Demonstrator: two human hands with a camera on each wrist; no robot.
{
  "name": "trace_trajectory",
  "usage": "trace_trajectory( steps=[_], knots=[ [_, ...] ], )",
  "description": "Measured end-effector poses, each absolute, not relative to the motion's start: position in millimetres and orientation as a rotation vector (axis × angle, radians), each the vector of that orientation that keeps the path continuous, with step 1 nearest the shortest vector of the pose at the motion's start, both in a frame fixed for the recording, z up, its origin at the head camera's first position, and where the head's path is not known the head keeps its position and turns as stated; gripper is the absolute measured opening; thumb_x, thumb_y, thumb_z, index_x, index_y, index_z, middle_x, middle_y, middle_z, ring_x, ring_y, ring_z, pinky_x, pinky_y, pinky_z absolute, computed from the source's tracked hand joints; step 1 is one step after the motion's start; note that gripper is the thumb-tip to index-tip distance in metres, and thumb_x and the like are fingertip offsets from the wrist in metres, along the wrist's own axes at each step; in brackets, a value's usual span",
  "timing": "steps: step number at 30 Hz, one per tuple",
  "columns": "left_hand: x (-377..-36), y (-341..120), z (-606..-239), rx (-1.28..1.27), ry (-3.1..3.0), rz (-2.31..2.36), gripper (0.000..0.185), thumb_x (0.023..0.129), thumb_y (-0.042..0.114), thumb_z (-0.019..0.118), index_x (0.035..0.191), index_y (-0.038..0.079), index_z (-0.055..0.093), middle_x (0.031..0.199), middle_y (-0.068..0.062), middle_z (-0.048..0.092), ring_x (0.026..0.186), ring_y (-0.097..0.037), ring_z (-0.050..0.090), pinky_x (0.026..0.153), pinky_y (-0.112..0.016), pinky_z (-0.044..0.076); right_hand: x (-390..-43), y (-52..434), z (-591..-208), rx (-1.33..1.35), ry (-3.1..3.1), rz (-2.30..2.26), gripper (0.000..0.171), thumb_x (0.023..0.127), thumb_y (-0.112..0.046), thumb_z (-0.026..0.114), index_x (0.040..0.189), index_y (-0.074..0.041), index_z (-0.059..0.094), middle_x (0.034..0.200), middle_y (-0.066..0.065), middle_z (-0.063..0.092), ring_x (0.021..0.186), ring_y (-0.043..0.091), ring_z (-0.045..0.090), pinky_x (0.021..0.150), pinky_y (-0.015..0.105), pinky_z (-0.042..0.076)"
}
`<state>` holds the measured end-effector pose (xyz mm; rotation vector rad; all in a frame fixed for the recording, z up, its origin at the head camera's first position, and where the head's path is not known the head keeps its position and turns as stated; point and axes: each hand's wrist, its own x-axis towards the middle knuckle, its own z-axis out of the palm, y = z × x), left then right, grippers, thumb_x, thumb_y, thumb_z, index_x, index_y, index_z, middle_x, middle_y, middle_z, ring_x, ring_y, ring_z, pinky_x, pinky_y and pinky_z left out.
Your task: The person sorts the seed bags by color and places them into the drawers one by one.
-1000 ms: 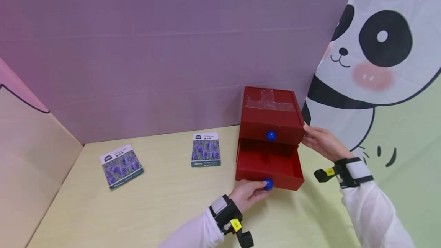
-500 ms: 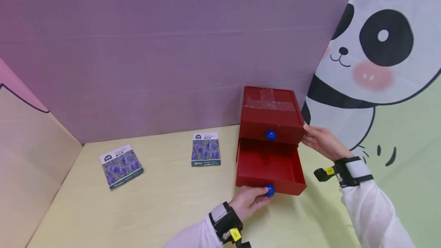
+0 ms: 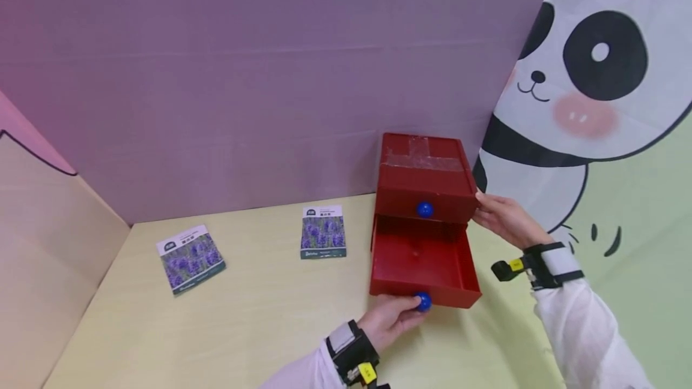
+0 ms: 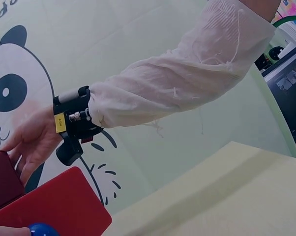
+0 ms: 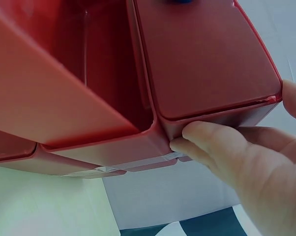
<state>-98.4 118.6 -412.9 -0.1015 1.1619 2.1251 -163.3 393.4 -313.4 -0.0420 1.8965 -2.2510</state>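
While the right hand (image 3: 505, 219) steadies the cabinet (image 3: 424, 182), the left hand (image 3: 390, 316) pinches the drawer knob (image 3: 424, 301).

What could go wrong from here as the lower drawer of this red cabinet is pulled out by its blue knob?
1. The lower drawer is already far out; pulled further by the blue knob, it might leave the red cabinet and drop.
2. The right hand only rests against the cabinet's side; if it slips, the cabinet may slide forward.
3. The left hand pinches a small round knob and could lose it.
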Motion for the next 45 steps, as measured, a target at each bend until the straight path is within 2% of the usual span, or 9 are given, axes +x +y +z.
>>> trace_trajectory(
  steps=[6, 10, 16, 23, 28, 32, 39, 45],
  knots=[
    [-100, 117, -415, -0.081, 1.173, 2.107, 0.032, 0.086, -0.006, 0.055, 0.115, -0.019, 0.049, 0.104, -0.025, 0.062, 0.095, -0.029, 0.062, 0.091, -0.042, 0.044, -164, 393, -314, -0.026, 1.888, -2.257, 0.026, 0.097, -0.017, 0.041, 0.097, -0.019, 0.067, 0.101, -0.004, 0.065, 0.094, 0.010, 0.061, 0.080, 0.022, 0.051],
    [-102, 111, -414, -0.075, 1.150, 2.066, 0.032, 0.087, -0.001, 0.056, 0.115, -0.017, 0.051, 0.103, -0.024, 0.062, 0.098, -0.032, 0.061, 0.091, -0.042, 0.044, -164, 393, -315, -0.028, 1.864, -2.271, 0.026, 0.097, -0.016, 0.041, 0.097, -0.018, 0.067, 0.101, -0.004, 0.066, 0.094, 0.011, 0.061, 0.080, 0.022, 0.051],
    [-108, 97, -407, 0.003, 1.187, 1.957, 0.033, 0.089, 0.011, 0.058, 0.113, -0.011, 0.056, 0.101, -0.024, 0.063, 0.100, -0.035, 0.060, 0.091, -0.045, 0.044, -165, 394, -315, -0.037, 1.867, -2.269, 0.027, 0.097, -0.016, 0.041, 0.097, -0.018, 0.068, 0.100, -0.003, 0.066, 0.094, 0.011, 0.062, 0.080, 0.022, 0.051],
    [-110, 81, -391, 0.217, 1.360, 1.779, 0.043, 0.090, 0.031, 0.057, 0.111, -0.006, 0.058, 0.105, -0.020, 0.064, 0.094, -0.028, 0.064, 0.089, -0.042, 0.047, -163, 394, -315, -0.016, 1.884, -2.256, 0.025, 0.097, -0.018, 0.042, 0.096, -0.019, 0.067, 0.100, -0.004, 0.066, 0.094, 0.011, 0.062, 0.080, 0.022, 0.052],
    [-117, 75, -380, 0.404, 1.577, 1.775, 0.040, 0.091, 0.029, 0.055, 0.108, -0.007, 0.060, 0.099, -0.019, 0.066, 0.088, -0.028, 0.065, 0.084, -0.039, 0.051, -164, 394, -315, -0.029, 1.872, -2.268, 0.026, 0.097, -0.017, 0.041, 0.097, -0.018, 0.067, 0.101, -0.003, 0.066, 0.094, 0.011, 0.062, 0.080, 0.023, 0.051],
    [-128, 69, -367, 0.474, 1.769, 1.826, 0.038, 0.091, 0.028, 0.056, 0.110, -0.005, 0.057, 0.100, -0.018, 0.065, 0.086, -0.027, 0.065, 0.083, -0.039, 0.051, -164, 394, -316, -0.034, 1.887, -2.248, 0.028, 0.098, -0.017, 0.040, 0.098, -0.018, 0.068, 0.101, -0.003, 0.066, 0.095, 0.011, 0.062, 0.080, 0.023, 0.051],
    [-150, 56, -354, 0.556, 2.077, 1.826, 0.051, 0.086, 0.034, 0.062, 0.122, -0.002, 0.052, 0.104, -0.015, 0.064, 0.090, -0.027, 0.063, 0.085, -0.040, 0.050, -164, 395, -317, -0.036, 1.894, -2.248, 0.026, 0.097, -0.018, 0.042, 0.097, -0.018, 0.068, 0.101, -0.003, 0.066, 0.094, 0.011, 0.062, 0.080, 0.022, 0.051],
    [-169, 49, -356, 0.570, 2.375, 1.811, 0.056, 0.080, 0.031, 0.070, 0.122, -0.002, 0.052, 0.106, -0.015, 0.064, 0.091, -0.026, 0.063, 0.076, -0.035, 0.053, -165, 395, -316, -0.027, 1.904, -2.244, 0.026, 0.097, -0.018, 0.042, 0.097, -0.018, 0.068, 0.100, -0.004, 0.066, 0.094, 0.011, 0.062, 0.080, 0.022, 0.051]
  ],
)
